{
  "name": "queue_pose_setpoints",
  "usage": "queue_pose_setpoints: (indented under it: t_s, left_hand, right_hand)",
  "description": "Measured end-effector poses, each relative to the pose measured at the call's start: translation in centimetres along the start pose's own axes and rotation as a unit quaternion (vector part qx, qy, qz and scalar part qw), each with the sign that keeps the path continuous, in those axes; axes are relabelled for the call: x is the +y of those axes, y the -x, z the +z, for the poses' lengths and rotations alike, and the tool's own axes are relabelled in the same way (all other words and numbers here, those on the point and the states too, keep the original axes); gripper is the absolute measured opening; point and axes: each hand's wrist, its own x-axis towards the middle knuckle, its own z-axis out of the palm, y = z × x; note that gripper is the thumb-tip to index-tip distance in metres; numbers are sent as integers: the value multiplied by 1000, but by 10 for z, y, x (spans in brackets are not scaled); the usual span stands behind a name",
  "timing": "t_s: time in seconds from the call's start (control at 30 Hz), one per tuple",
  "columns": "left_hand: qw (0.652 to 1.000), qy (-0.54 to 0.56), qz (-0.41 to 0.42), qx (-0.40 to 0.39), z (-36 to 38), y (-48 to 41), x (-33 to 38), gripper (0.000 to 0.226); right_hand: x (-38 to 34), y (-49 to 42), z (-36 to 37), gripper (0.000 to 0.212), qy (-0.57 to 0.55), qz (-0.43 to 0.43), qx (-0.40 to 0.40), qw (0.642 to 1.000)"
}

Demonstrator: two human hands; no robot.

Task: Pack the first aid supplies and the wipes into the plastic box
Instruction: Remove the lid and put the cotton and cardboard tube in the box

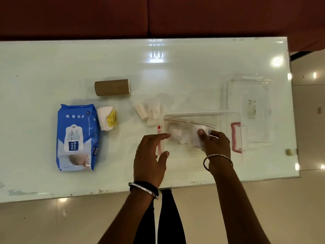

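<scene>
A clear plastic box (pixel 226 115) with pink latches stands on the table, right of centre. Inside it lies a zip bag of white cotton (pixel 177 133). My right hand (pixel 215 142) reaches into the box and pinches a white gauze pad (pixel 197 136) between thumb and fingers. My left hand (pixel 150 160) rests at the box's left wall, fingers spread, touching the edge near the left pink latch. A blue pack of wet wipes (pixel 77 137) lies at the left. A brown bandage roll (pixel 112 87), a white gauze packet with a yellow label (pixel 107 118) and loose white dressings (pixel 149 110) lie behind.
The clear lid (pixel 249 103) lies flat behind and right of the box, near the table's right edge (pixel 292 110). The glass table's front edge (pixel 105 192) runs close to my body. A dark red sofa (pixel 158 14) stands beyond the far edge.
</scene>
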Motion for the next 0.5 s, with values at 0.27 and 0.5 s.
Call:
queue_pose_setpoints:
  t_s: [0.27, 0.5]
  left_hand:
    - [999, 31, -13, 23, 6, 3, 0, 57]
    - [997, 68, -27, 2, 3, 3, -7, 52]
  right_hand:
    - [2, -9, 27, 38, 50, -65, 31, 996]
    - [-2, -10, 24, 44, 84, -85, 46, 992]
